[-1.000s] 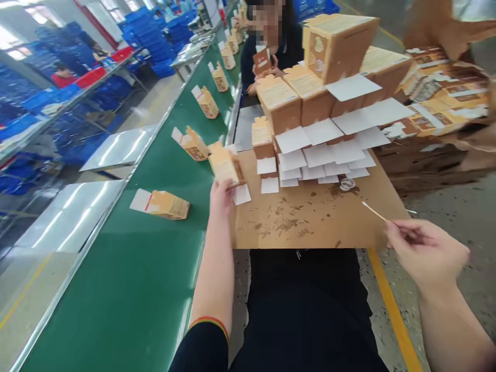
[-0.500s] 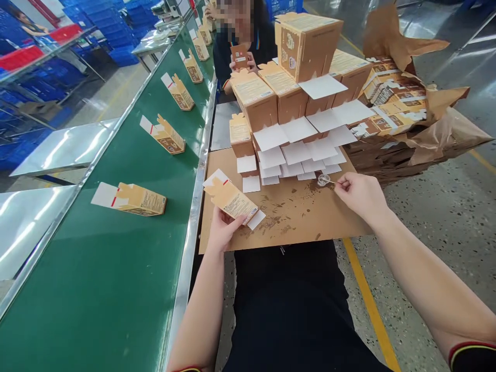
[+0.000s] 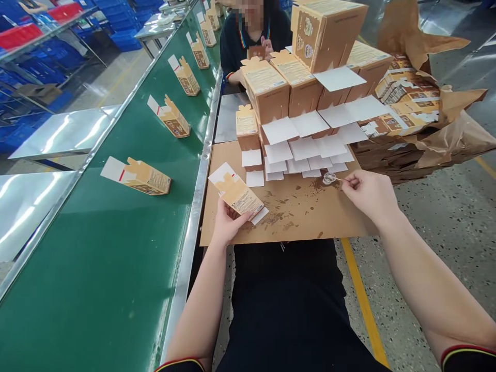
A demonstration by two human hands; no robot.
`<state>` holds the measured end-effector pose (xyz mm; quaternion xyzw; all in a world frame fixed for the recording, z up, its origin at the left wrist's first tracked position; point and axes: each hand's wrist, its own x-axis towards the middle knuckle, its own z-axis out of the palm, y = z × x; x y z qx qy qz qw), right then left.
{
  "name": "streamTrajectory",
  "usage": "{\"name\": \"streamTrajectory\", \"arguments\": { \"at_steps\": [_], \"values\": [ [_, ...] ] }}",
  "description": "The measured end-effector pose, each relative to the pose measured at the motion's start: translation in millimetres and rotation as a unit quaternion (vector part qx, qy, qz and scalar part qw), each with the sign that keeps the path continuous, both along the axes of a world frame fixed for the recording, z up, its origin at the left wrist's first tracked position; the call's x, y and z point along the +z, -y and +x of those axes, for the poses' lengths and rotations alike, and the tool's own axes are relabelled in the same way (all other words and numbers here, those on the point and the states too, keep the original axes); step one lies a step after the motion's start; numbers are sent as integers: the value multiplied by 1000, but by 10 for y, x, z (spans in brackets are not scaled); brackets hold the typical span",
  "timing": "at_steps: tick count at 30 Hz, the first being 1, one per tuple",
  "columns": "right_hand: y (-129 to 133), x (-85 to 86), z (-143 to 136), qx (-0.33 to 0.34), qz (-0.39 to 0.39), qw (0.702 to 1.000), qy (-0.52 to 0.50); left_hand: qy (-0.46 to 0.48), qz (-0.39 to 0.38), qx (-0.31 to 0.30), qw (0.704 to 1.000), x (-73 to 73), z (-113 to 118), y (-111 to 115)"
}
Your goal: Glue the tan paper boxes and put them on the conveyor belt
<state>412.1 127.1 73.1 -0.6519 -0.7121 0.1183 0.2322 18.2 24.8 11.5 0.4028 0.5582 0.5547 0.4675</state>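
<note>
My left hand [image 3: 229,223] is closed around a small tan and brown printed carton [image 3: 239,196], held tilted over the cardboard sheet with its white flaps sticking out at both ends. Between the pinched fingers of my right hand [image 3: 366,194] is a thin stick [image 3: 339,179]. Its far end reaches a small clear dish [image 3: 329,178] on the sheet, and I cannot make out what is in the dish. Dark smears and drops [image 3: 289,217] mark the cardboard sheet [image 3: 306,230] between my hands. Just beyond stand stacked cartons [image 3: 267,85] with white flaps [image 3: 281,130] hanging toward me.
On my left runs a green conveyor belt [image 3: 96,268] with a metal edge, carrying a row of open cartons [image 3: 149,178]. Another person [image 3: 253,39] sits behind the stack, holding a small brown piece. Bundled flat cartons in brown paper [image 3: 430,150] lie at the right.
The view has shifted slightly, and the cartons on the belt appear a little higher and farther right. The other person's hands are lower behind the stack. My hands keep their holds.
</note>
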Motion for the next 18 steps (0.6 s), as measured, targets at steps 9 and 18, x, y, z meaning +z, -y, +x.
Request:
{"name": "streamTrajectory", "arguments": {
  "at_steps": [9,18],
  "values": [
    [921,-372,-845,159,47,966,-198,65,-24,32,997,58,89,-4],
    [1045,-736,-1458,227,14,954,-198,39,-18,35,998,36,91,-3]
  ]
}}
